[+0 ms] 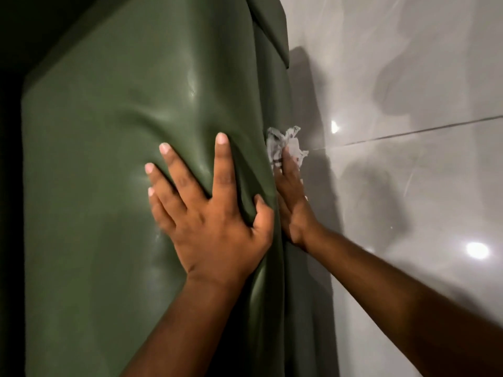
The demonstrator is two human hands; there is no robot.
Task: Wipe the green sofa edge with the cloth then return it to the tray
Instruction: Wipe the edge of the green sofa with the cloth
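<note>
The green sofa [114, 137] fills the left and middle of the head view, its smooth surface dented where I press on it. My left hand [209, 213] lies flat on the top surface, fingers spread, thumb hooked over the right edge. My right hand [292, 202] is pressed against the sofa's side face just below that edge, holding a crumpled white cloth [285, 144] with dark marks against it. The cloth sticks out past my fingertips. No tray is in view.
Glossy grey floor tiles [422, 186] lie to the right of the sofa, with light reflections and a dark grout line. A second green cushion edge [272, 25] shows at the top. The far left is dark.
</note>
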